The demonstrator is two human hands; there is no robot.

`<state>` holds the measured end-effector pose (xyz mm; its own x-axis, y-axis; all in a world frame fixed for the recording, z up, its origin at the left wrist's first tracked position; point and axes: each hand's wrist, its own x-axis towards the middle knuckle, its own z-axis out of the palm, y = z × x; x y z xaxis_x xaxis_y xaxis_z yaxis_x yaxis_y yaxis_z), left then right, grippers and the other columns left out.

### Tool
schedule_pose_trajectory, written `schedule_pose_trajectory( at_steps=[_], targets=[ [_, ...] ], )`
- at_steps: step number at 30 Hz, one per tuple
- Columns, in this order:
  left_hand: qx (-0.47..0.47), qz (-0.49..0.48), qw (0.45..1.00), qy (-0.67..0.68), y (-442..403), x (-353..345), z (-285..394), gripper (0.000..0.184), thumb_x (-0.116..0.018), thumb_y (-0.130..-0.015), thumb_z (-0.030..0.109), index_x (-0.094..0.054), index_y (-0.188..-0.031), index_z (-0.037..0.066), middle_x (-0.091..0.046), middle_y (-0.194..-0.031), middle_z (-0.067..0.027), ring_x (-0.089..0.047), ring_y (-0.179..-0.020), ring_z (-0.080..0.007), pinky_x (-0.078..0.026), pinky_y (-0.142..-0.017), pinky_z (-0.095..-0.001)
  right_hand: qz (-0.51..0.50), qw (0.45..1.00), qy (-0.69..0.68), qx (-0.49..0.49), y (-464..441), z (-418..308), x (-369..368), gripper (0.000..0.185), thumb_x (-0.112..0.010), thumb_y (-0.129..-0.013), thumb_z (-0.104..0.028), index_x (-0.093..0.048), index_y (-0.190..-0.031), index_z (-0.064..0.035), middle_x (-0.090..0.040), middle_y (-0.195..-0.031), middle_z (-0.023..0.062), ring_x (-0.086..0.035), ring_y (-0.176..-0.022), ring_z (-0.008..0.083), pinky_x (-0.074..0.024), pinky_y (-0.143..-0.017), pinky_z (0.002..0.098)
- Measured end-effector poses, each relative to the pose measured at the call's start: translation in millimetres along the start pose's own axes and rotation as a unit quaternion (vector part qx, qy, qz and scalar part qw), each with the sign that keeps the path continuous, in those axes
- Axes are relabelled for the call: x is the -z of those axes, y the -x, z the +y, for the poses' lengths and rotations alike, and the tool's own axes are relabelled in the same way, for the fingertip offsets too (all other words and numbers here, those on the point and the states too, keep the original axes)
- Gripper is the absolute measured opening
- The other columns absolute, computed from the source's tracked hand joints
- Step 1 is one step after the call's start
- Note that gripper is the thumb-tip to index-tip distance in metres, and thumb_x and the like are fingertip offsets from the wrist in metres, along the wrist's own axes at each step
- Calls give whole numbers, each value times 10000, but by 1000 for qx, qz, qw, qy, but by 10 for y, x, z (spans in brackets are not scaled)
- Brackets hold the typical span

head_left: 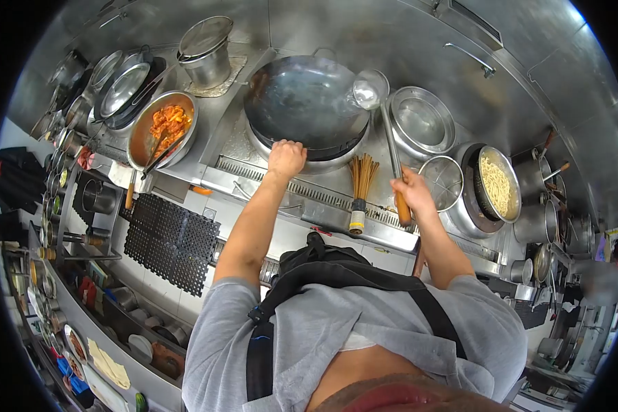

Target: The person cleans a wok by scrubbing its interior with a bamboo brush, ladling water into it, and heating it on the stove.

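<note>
My left hand (288,157) is closed on the near rim of a large dark wok (299,93); whether a loop handle lies under the fingers is hidden. My right hand (415,191) grips the wooden end of a long ladle (393,144). The ladle's round metal bowl hangs over the wok's right edge and looks as if clear liquid is in it. Faint steam and a wet sheen show inside the wok. Between my hands a bamboo wok brush (361,187) lies on the stove's front ledge. A round wire strainer (442,183) is just right of my right hand.
To the left, a metal bowl (136,130) holds orange-red food and utensils. A pot (207,66) with a mesh strainer on top stands behind it. Nested metal basins (422,118) sit right of the wok, then a pan of pale noodles (499,184). A black perforated mat (172,237) covers the floor.
</note>
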<state>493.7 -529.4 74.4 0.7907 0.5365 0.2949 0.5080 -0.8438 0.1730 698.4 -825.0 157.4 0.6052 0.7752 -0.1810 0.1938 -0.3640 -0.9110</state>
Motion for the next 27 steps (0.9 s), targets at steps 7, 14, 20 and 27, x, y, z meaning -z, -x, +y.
schedule_pose_trajectory(
  at_steps=[7,14,20,27],
  targets=[
    [-46,83,995,42,44,79,-190,172,-673,-827,226,-689,-721,91,-681,-748,-74,-653,-788,-268,-484,-767,-444,-6,951,307,-37,225,-247,281,571,-616,-870,-125,-465,-1416,-54,-676,-840,204,-681,-786,337,-528,-745,452],
    [-11,115,989,95,87,55,-205,178,-678,-817,247,-698,-711,104,-683,-727,-62,-649,-784,-255,-463,-817,-420,-81,846,518,100,-143,-112,563,545,-556,-957,-212,-393,-1473,-144,-648,-1051,273,-621,-954,468,-479,-829,544],
    [8,106,988,116,98,57,-221,185,-665,-824,249,-700,-718,102,-683,-731,-59,-646,-785,-246,-456,-825,-418,-112,832,542,39,-453,-209,224,536,-488,-1006,-260,-323,-1506,-157,-639,-964,313,-617,-911,479,-469,-795,555],
    [3,104,985,136,77,58,-211,182,-678,-816,233,-690,-698,95,-680,-730,-52,-636,-778,-243,-448,-816,-403,-36,859,503,87,-1373,12,-451,551,-501,-982,-277,-342,-1490,-137,-645,-961,317,-621,-927,494,-468,-820,566]
  ],
)
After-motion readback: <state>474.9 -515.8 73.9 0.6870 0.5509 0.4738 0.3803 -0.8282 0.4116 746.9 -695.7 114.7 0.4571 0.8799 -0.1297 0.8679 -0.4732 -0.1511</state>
